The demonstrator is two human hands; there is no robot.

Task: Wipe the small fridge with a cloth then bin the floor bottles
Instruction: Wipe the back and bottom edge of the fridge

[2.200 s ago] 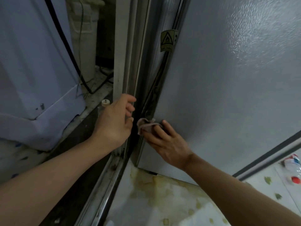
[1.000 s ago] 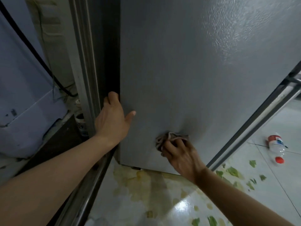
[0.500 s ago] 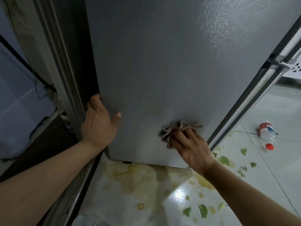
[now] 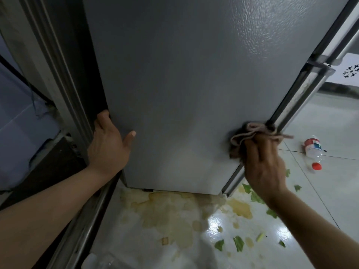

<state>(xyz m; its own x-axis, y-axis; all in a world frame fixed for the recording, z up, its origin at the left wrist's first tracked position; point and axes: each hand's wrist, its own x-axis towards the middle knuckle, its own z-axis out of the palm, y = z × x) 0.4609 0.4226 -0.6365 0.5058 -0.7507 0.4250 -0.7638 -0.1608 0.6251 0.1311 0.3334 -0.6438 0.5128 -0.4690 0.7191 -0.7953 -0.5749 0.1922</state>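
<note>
The grey fridge side [image 4: 184, 84] fills the middle of the head view. My right hand [image 4: 262, 164] presses a crumpled pinkish cloth [image 4: 252, 134] against the fridge's lower right edge, by the door seam. My left hand [image 4: 108, 146] grips the fridge's back left corner, fingers wrapped behind it and thumb lying on the side panel. A clear plastic bottle [image 4: 312, 150] with a red cap lies on the floor tiles to the right. Part of another clear bottle [image 4: 97, 261] shows at the bottom edge.
A yellowish spill [image 4: 171, 212] and green leaf scraps [image 4: 239, 243] cover the white tiles below the fridge. A metal door frame [image 4: 58, 74] stands close on the left, with a blue-white appliance [image 4: 17, 121] behind it. A white perforated object [image 4: 349, 70] sits far right.
My right hand has wiped the cloth rightward across the lower fridge side, from the back edge to the front door seam. My left hand moved from the door frame to the fridge's back corner.
</note>
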